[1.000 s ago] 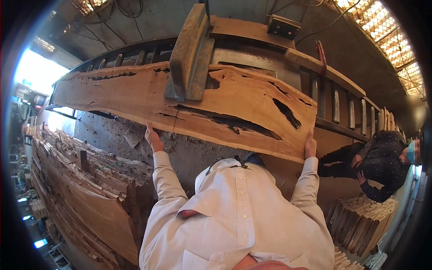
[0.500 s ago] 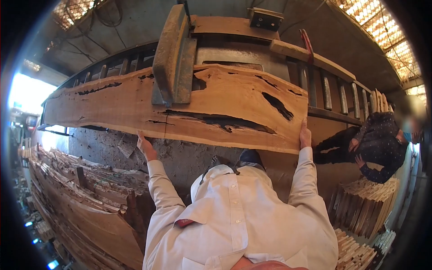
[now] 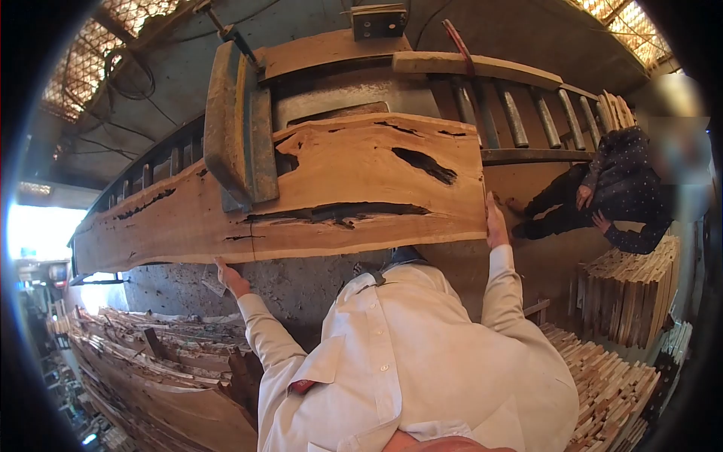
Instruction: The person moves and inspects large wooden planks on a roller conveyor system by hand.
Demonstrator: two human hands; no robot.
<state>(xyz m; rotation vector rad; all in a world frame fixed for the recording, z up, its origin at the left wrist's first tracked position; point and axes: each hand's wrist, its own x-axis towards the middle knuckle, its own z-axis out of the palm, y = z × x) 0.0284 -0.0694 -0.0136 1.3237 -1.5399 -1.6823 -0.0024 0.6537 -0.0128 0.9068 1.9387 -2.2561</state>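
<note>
A long wooden slab with a wavy edge and dark, ragged cracks and holes lies across the view. My left hand is at its near edge, left of centre, with the fingers closed against the wood and partly hidden by it. On the right, my right hand grips the slab's end, thumb side up. A worn metal guard of a machine stands over the slab, hiding part of it. Just below the guard, a thin dark line crosses the slab's near edge.
Metal rollers run behind the slab, below a wooden rail with a red clamp. A person in dark clothes stands at right. Rough boards are piled at lower left, wood strips at lower right.
My view has turned, so slab, guard and rollers sit further left in it. Both hands keep their places on the slab. The slab shows little clear movement against the guard.
</note>
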